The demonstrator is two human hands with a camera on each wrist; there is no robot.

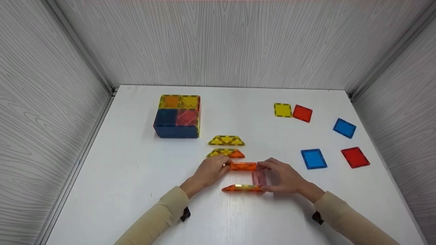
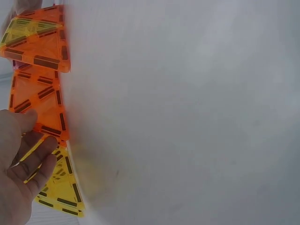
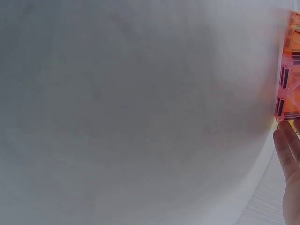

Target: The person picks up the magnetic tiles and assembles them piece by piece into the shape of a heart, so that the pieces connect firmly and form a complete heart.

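Note:
My left hand (image 1: 212, 172) pinches the left end of an upright orange magnetic tile (image 1: 243, 166), thumb on its near face in the left wrist view. My right hand (image 1: 284, 177) grips a standing pink magnetic tile (image 1: 259, 178) from the right, fingers at the far end and thumb at the near end. That pink tile meets the orange one at a corner. Nearest the body stands an orange-and-yellow trapezoid (image 1: 242, 188), its right end by the right thumb. Beyond the left hand stand a yellow-and-orange trapezoid (image 1: 224, 152) and a yellow trapezoid (image 1: 226, 140).
A block of joined tiles (image 1: 177, 115) in blue, yellow, orange and red stands at the back left. Loose flat squares lie to the right: yellow (image 1: 282, 110), red (image 1: 302, 113), blue (image 1: 344, 128), another blue (image 1: 313, 159) and another red (image 1: 355, 157). Panels (image 1: 218, 44) surround the table.

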